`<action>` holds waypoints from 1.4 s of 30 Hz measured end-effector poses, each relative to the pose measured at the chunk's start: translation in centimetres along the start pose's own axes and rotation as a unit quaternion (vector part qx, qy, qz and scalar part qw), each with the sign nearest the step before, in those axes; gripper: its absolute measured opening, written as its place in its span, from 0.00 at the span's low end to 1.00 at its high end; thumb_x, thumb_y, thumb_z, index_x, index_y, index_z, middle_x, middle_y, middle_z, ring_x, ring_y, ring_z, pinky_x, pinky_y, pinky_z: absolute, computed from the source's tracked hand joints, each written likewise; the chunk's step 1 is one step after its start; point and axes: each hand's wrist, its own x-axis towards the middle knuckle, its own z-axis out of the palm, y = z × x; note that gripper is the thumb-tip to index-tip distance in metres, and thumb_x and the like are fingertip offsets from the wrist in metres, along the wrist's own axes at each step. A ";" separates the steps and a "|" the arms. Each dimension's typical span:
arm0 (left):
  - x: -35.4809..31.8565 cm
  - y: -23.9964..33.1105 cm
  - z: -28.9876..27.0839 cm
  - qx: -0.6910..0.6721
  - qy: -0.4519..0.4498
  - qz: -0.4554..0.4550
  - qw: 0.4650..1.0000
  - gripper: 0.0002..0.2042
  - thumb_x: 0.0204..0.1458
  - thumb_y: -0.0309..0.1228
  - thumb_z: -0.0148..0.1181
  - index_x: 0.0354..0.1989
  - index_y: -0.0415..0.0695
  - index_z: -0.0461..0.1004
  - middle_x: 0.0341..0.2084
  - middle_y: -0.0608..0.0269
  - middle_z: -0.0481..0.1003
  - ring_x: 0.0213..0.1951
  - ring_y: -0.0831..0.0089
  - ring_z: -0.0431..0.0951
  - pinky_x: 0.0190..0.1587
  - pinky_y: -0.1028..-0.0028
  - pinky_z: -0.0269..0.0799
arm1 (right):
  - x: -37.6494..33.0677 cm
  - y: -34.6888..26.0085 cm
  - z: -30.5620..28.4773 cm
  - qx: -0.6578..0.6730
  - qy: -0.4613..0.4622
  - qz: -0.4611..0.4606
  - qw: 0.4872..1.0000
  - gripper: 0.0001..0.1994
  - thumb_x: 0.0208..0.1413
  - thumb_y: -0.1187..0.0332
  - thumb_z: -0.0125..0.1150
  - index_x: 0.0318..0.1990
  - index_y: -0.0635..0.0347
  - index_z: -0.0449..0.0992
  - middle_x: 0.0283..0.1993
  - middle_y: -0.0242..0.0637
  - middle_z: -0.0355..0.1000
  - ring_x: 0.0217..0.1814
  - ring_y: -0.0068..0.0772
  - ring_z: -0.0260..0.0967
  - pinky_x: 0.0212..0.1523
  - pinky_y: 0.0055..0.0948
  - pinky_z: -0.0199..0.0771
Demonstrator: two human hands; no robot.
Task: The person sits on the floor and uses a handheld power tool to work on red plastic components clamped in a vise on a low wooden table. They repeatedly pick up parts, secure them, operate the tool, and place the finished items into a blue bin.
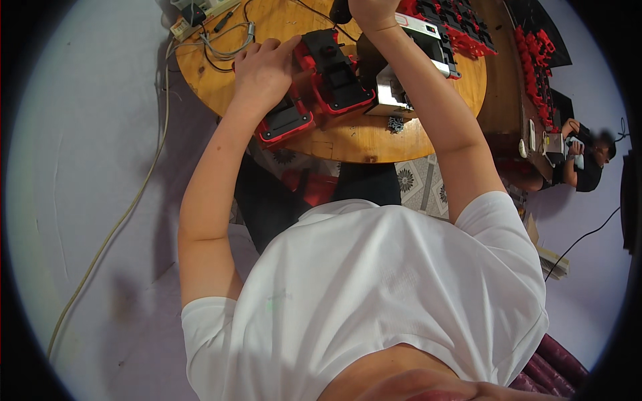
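My left hand [263, 75] lies over the far left part of a red and black plastic housing [334, 77], its fingers bent over the part and gripping it. The housing has red edges and black panels, and a black knob-like piece stands up at its far end. At the top edge of the picture is my right hand [376, 12], closed, beyond the housing. A black rounded thing [340, 11] shows beside its fingers; the picture's edge cuts off the rest, so what it holds is unclear.
A shiny metal box [393, 93] stands right of the housing, with a small pile of screws [395, 124] before it. More red and black parts [461, 27] fill the back right of the round wooden table [348, 144]. Cables [227, 43] lie back left. Another person [588, 157] sits far right.
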 end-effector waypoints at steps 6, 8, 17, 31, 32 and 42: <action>0.0 -0.2 0.2 0.007 0.013 0.007 1.000 0.19 0.55 0.32 0.54 0.56 0.60 0.75 0.43 0.65 0.77 0.46 0.61 0.77 0.52 0.57 0.67 | 0.1 0.4 -0.1 -0.010 -0.005 -0.010 1.000 0.13 0.63 0.65 0.60 0.44 0.57 0.62 0.29 0.28 0.64 0.25 0.17 0.62 0.25 0.19 0.65; 0.5 -0.3 0.7 -0.004 0.041 0.030 0.999 0.18 0.55 0.33 0.55 0.54 0.60 0.77 0.40 0.65 0.78 0.44 0.60 0.77 0.50 0.56 0.67 | 0.2 -0.6 -1.4 0.036 0.010 -0.016 0.999 0.12 0.63 0.65 0.60 0.44 0.57 0.62 0.30 0.29 0.65 0.26 0.17 0.63 0.25 0.20 0.66; -0.1 -1.3 0.4 0.026 -0.042 -0.008 0.999 0.20 0.60 0.35 0.48 0.61 0.64 0.71 0.45 0.63 0.77 0.49 0.60 0.76 0.52 0.54 0.68 | -4.7 -9.5 -9.7 -0.071 -0.018 0.089 0.993 0.18 0.62 0.58 0.62 0.48 0.61 0.66 0.29 0.32 0.69 0.25 0.20 0.67 0.25 0.22 0.70; 0.7 -2.5 1.2 -0.067 -0.021 0.045 0.996 0.21 0.58 0.37 0.54 0.62 0.56 0.69 0.49 0.55 0.76 0.50 0.54 0.75 0.53 0.58 0.70 | -5.4 -9.3 -11.3 -0.067 0.031 0.132 0.988 0.17 0.63 0.54 0.59 0.43 0.59 0.67 0.27 0.32 0.68 0.24 0.22 0.67 0.24 0.25 0.70; 0.5 -2.9 1.3 -0.099 -0.004 0.033 0.995 0.23 0.57 0.39 0.56 0.62 0.52 0.69 0.50 0.54 0.76 0.51 0.53 0.75 0.54 0.59 0.69 | -4.8 -9.6 -10.4 -0.036 0.032 0.124 0.991 0.17 0.63 0.54 0.59 0.42 0.60 0.66 0.27 0.33 0.68 0.23 0.22 0.67 0.24 0.25 0.70; 0.3 -2.3 -1.1 -0.100 -0.066 -0.064 0.991 0.35 0.51 0.57 0.61 0.54 0.35 0.73 0.51 0.47 0.75 0.57 0.51 0.70 0.59 0.60 0.65 | 0.0 -3.4 1.7 0.134 0.035 -0.033 0.990 0.19 0.62 0.60 0.63 0.49 0.57 0.62 0.31 0.30 0.67 0.26 0.18 0.65 0.25 0.21 0.69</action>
